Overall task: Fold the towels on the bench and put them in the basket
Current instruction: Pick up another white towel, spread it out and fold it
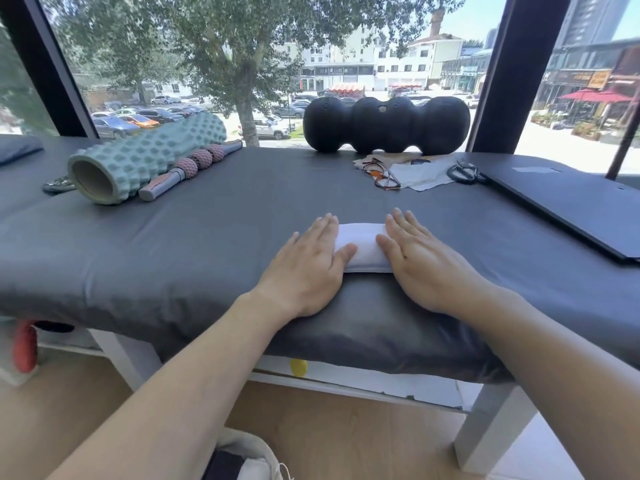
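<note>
A small white towel [362, 245], folded into a thick pad, lies on the dark grey bench [207, 237] near its front edge. My left hand [308, 268] lies flat, palm down, on the towel's left end. My right hand [424, 261] lies flat on its right end. Both hands have their fingers stretched forward and cover the towel's ends, so only its middle shows. On the floor at the bottom of the view, part of a light fabric basket [249, 455] shows, with dark and white cloth inside.
A teal foam roller [145, 161] and a pink-balled massage stick [194, 168] lie at the back left. A black peanut roller [386, 124] stands by the window. Glasses [381, 174], papers, scissors [464, 173] and a black laptop [568, 202] lie at the back right.
</note>
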Action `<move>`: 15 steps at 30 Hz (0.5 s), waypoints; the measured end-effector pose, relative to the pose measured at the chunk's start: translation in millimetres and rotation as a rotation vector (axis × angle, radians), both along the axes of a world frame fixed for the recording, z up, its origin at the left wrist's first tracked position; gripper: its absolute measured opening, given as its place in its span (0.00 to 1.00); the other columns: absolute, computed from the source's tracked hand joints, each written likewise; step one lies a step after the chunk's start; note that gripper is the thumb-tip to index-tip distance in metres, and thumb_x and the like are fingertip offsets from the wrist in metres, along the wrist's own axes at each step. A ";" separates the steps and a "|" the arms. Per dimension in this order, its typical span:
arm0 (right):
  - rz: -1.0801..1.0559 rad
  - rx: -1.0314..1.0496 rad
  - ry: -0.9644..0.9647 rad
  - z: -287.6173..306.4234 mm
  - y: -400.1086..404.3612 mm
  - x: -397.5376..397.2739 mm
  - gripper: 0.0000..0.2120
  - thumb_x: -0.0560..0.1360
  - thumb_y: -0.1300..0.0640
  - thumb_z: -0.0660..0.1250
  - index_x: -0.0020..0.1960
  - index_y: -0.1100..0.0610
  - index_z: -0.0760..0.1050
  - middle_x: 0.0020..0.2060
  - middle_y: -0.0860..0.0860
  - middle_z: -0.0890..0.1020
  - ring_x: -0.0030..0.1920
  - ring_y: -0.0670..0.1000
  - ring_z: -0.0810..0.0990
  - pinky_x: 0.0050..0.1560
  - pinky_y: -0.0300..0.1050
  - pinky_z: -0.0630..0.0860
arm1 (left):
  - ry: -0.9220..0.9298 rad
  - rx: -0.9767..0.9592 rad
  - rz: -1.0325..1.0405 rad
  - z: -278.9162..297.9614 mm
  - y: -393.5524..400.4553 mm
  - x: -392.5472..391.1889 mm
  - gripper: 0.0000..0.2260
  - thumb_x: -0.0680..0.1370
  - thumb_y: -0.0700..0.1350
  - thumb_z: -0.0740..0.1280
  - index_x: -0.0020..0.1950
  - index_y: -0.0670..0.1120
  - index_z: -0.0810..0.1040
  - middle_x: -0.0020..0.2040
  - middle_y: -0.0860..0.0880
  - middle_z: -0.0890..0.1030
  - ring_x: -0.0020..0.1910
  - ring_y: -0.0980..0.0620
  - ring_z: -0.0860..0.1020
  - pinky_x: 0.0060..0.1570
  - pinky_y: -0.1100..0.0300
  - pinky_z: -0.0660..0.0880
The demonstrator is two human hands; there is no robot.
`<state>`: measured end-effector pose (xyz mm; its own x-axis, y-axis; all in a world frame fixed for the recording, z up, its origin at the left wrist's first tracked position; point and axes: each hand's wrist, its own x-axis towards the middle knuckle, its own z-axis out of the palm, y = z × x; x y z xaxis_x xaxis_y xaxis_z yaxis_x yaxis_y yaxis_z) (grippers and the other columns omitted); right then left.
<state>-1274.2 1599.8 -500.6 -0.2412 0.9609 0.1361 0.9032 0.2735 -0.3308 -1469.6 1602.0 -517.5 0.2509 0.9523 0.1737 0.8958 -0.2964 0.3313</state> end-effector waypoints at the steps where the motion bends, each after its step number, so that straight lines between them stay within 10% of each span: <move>1: -0.014 -0.012 0.012 0.3 1.0 0.5 0.30 0.85 0.43 0.43 0.82 0.57 0.49 0.82 0.50 0.47 0.81 0.46 0.43 0.79 0.43 0.43 | 0.002 -0.010 0.003 0.3 -0.9 0.4 0.30 0.85 0.60 0.45 0.83 0.47 0.46 0.83 0.53 0.47 0.81 0.59 0.45 0.80 0.53 0.45; 9: -0.179 -0.181 0.260 18.2 4.4 19.5 0.38 0.79 0.33 0.57 0.82 0.48 0.49 0.80 0.48 0.58 0.79 0.52 0.57 0.75 0.50 0.56 | -0.121 0.023 0.006 1.3 -7.9 -3.4 0.30 0.84 0.61 0.49 0.83 0.49 0.50 0.82 0.55 0.53 0.80 0.57 0.52 0.79 0.55 0.50; 15: -0.062 0.004 0.806 29.1 -4.0 8.5 0.33 0.70 0.51 0.79 0.72 0.43 0.70 0.61 0.46 0.79 0.56 0.45 0.81 0.55 0.40 0.75 | -0.444 -0.021 0.023 12.2 -11.3 -14.7 0.33 0.80 0.65 0.61 0.81 0.54 0.58 0.78 0.59 0.62 0.77 0.59 0.60 0.74 0.60 0.56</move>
<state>-1265.8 1595.7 -471.4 -0.0136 0.9686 0.2483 0.4011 0.2327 -0.8860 -1484.3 1590.7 -505.3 0.1350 0.9613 0.2401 0.6712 -0.2670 0.6915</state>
